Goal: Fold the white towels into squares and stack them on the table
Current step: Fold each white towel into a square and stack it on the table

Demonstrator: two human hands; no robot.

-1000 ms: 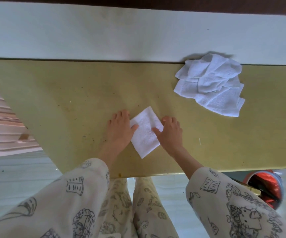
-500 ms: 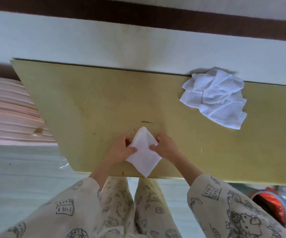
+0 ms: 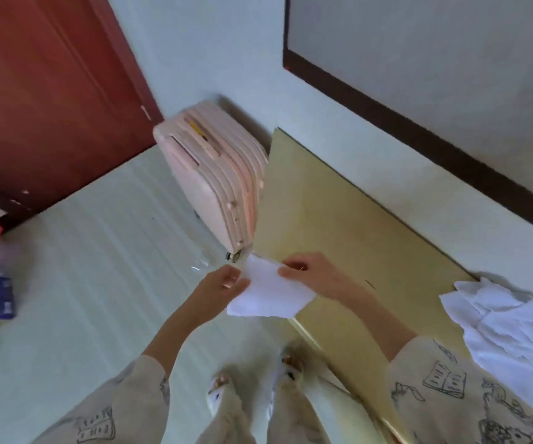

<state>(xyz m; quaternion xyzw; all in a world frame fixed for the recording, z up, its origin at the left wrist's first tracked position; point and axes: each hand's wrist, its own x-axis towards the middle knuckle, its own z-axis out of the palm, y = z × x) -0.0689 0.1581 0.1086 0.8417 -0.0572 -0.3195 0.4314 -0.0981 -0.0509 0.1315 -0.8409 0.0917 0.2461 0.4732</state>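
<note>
Fingers of the left hand point(image 3: 223, 285) and right hand point(image 3: 310, 270) were curled onto opposite edges of one folded towel point(image 3: 268, 293), pinching it clear of the surface, over the near left corner of the table point(image 3: 339, 219). A rumpled pile of unfolded towels point(image 3: 508, 328) lay at the table's right, well apart. No stack was visible, so the task appeared barely begun: one towel folded, the pile left
</note>
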